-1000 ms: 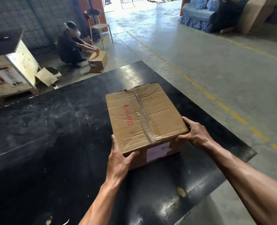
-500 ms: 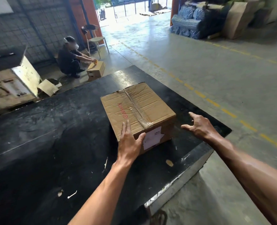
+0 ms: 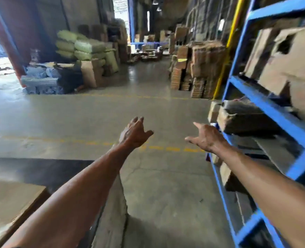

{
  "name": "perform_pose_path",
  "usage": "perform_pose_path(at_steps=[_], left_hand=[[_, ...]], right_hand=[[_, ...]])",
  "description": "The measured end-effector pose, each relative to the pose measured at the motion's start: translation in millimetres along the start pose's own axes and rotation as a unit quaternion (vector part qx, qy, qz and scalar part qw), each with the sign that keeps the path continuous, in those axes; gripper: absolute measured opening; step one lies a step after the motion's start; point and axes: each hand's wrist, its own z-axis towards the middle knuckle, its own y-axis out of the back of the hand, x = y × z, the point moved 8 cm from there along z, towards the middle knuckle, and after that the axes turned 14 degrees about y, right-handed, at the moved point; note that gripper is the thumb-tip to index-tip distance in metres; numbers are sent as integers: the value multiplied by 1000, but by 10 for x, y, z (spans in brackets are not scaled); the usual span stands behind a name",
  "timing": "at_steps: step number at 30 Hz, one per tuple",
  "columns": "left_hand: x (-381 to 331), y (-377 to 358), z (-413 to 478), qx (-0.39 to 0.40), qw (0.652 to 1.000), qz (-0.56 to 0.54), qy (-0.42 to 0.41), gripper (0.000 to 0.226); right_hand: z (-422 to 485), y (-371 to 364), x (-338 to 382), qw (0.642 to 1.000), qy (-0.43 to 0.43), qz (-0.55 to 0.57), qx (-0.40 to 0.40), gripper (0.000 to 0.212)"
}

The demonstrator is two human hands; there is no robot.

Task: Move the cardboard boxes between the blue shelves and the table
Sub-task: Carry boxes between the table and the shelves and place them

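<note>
Both my arms reach forward over the concrete floor. My left hand [image 3: 134, 134] is empty with its fingers spread. My right hand [image 3: 204, 137] is empty too, fingers apart, just left of the blue shelves [image 3: 266, 102]. The shelves run down the right side and hold several cardboard boxes; one worn box [image 3: 241, 118] lies on a middle shelf close to my right hand, larger ones [image 3: 280, 65] stand above. At the lower left a corner of the black table [image 3: 40, 170] shows, with a cardboard box [image 3: 10, 204] on it under my left forearm.
Stacked brown cartons [image 3: 200, 68] and a yellow post [image 3: 225, 58] stand beyond the shelves. Green sacks [image 3: 83, 47] and wrapped bundles [image 3: 40, 81] are piled at the far left. A yellow dashed line [image 3: 166, 148] crosses the floor ahead.
My hands let go of the box on the table. My view has swung right, away from the table and toward the blue shelves, with both hands now held out empty.
</note>
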Motion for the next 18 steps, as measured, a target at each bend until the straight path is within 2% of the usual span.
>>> perform_pose_path(at_steps=[4,7,9,13,16,18], left_hand=[[-1287,-248,86,32,989,11,-144,80],[-2102,-361,-102,53,969,0,-243,70],[-2554,-405,-313,76,949,-13,-307,63],[-3239,-464,-790,111,898,-21,-425,85],[-3591,-461,-1178,121,876,-28,-465,71],[-3782,-469,-1438,136,856,-52,-495,72]], right_hand=[[-678,959,-656,985,-110,-58,-116,75],[-1215,1519,-833,959,-193,-99,-182,77],[-1577,1831,-910,934,-244,-131,-227,67],[-2343,2251,-915,877,-353,-173,-276,68],[-2907,2443,-747,831,-412,-216,-305,64],[-3212,2524,-619,810,-437,-236,-312,60]])
